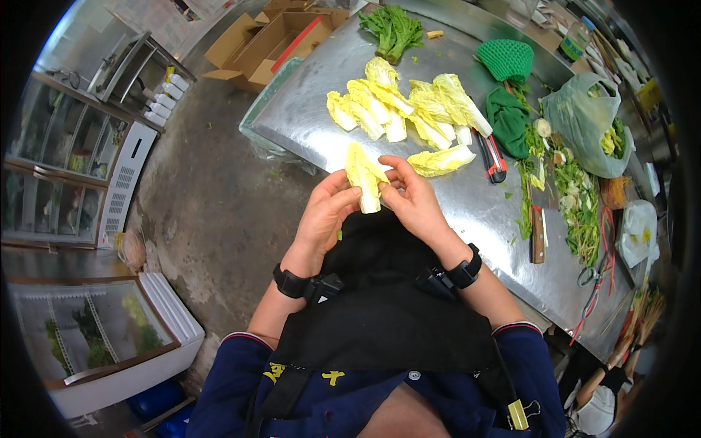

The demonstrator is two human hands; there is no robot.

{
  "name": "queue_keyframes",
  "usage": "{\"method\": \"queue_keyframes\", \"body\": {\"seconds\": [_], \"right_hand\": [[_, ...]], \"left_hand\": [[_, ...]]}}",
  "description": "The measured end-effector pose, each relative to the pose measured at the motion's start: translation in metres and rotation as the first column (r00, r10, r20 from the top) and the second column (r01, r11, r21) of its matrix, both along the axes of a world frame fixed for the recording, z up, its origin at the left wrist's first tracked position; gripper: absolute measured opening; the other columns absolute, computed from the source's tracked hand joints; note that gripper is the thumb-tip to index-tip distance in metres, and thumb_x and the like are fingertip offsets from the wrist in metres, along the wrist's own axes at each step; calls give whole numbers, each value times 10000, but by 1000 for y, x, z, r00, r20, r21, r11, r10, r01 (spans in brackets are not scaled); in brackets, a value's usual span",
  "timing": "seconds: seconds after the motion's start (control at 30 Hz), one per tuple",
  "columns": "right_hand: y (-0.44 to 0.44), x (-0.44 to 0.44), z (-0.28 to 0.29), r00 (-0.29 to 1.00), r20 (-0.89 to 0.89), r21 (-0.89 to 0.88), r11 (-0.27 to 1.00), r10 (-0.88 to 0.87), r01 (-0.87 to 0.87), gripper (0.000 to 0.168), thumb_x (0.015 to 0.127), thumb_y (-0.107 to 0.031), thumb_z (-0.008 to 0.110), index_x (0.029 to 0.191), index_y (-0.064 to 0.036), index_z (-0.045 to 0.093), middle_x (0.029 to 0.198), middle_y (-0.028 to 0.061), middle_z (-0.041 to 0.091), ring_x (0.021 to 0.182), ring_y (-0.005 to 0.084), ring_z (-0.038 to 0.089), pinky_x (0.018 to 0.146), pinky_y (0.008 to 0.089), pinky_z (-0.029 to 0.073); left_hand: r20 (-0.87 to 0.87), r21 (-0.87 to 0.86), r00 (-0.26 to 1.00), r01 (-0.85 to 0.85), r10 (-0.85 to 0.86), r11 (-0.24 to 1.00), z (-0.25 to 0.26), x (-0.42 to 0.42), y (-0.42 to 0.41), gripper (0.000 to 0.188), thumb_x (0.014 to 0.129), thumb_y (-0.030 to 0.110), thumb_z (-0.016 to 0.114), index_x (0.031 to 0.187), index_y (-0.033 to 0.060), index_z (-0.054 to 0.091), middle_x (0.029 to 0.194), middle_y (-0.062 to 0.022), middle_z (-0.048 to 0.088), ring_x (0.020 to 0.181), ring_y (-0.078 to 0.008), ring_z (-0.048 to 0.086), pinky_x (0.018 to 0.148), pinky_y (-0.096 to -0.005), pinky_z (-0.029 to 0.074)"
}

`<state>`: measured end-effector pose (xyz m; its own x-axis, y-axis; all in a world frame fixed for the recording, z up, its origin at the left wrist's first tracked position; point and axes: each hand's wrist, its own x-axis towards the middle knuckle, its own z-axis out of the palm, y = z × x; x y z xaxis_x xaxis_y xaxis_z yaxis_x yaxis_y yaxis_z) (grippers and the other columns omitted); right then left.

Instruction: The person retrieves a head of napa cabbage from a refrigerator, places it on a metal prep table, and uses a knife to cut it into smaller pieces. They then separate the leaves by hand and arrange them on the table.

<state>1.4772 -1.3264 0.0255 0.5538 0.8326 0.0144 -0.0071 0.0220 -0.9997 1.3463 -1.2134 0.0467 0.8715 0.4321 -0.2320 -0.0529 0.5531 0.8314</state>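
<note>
Between my two hands I hold a small yellow napa cabbage leaf (362, 174), its pale stem end towards me. My left hand (328, 211) grips its left side with the thumb on the stem. On the other side, my right hand (409, 197) pinches the leaf's right edge between thumb and fingers. Just beyond, a single cabbage leaf (441, 161) lies on the stainless steel table (306, 117). A loose pile of several yellow cabbage leaves (378, 104) spreads farther back. A red and black utility knife (493, 159) rests right of the pile.
Leafy greens (391, 33) lie at the table's far end. On the right are a green mesh (505, 59), a green cloth (508, 121), a plastic bag (580, 120), a wooden-handled knife (538, 235), vegetable trimmings (578, 208) and scissors (590, 278). Another person (597, 408) is at lower right.
</note>
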Motion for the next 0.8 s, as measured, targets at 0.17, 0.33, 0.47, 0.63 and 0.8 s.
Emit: {"method": "queue_keyframes", "body": {"seconds": [0.17,0.33,0.47,0.63,0.8], "right_hand": [[1,-2,3,1000,15,39,999,8,-8,300,848,-72,559,1138,8,553,859,105,649,747,166,635,679,276,509],[3,-3,7,978,207,-28,1000,11,-6,285,855,-63,567,1129,17,559,905,104,660,788,140,633,686,263,503],[4,5,0,969,-248,5,1000,8,-7,289,876,-97,586,1129,40,555,968,99,652,822,109,618,695,239,492],[7,22,-8,952,-305,-65,998,-39,20,293,876,-97,573,1128,53,555,963,100,652,844,116,619,720,234,491],[13,33,-13,973,-232,-100,995,-15,-9,292,853,-84,572,1114,46,568,951,83,651,801,97,601,696,223,480]], "left_hand": [[12,-144,1000,31,-29,989,-3,3,-2,470,883,115,574,1311,2,415,1217,-98,539,1091,-189,546,894,-355,456],[-61,-18,995,83,-84,996,-2,6,-8,479,896,166,593,1316,23,413,1217,-76,541,1071,-167,555,837,-326,481],[-60,-22,997,51,-52,998,-7,5,-5,474,887,150,601,1307,26,421,1188,-73,558,1046,-169,571,825,-329,512],[-41,-208,998,-44,36,977,-11,3,-4,418,907,115,509,1295,-9,417,1173,-134,564,1077,-225,569,898,-397,502],[-63,-377,978,-207,198,903,-32,6,6,336,934,143,409,1214,-39,448,1067,-146,572,954,-241,580,846,-383,503]]}}
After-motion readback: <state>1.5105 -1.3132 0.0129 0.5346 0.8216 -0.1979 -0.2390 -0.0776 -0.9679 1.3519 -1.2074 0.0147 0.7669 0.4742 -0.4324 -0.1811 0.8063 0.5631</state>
